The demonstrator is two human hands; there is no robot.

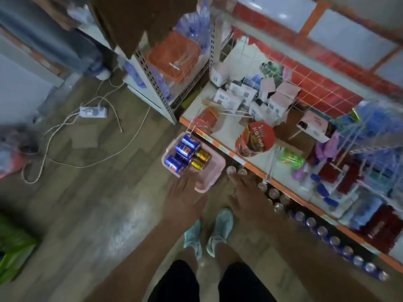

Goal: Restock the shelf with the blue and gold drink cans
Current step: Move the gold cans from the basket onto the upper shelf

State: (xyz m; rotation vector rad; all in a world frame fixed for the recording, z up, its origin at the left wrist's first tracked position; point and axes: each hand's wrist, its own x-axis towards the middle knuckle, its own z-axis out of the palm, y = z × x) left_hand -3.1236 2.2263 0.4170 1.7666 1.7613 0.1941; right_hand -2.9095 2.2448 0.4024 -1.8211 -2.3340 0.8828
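Note:
A pink basket point(209, 182) stands on the floor beside the shelf unit. In it lie three blue cans point(185, 149) and two gold cans point(201, 159). My left hand point(185, 192) reaches down over the basket's near edge, fingers stretched toward the cans, with nothing in it. My right hand point(246, 192) is by the low shelf, its fingertips at two silver can tops point(236, 171); blur hides whether it grips them. A row of can tops point(322, 231) runs along the low shelf under the orange-edged shelf point(283, 186).
The upper shelf holds a red noodle cup point(255, 139), a green can point(291, 159), small boxes and hanging packets on wire hooks. A power strip point(93, 111) and loose cables lie on the floor at left. My feet in teal shoes point(219, 229) stand below the hands.

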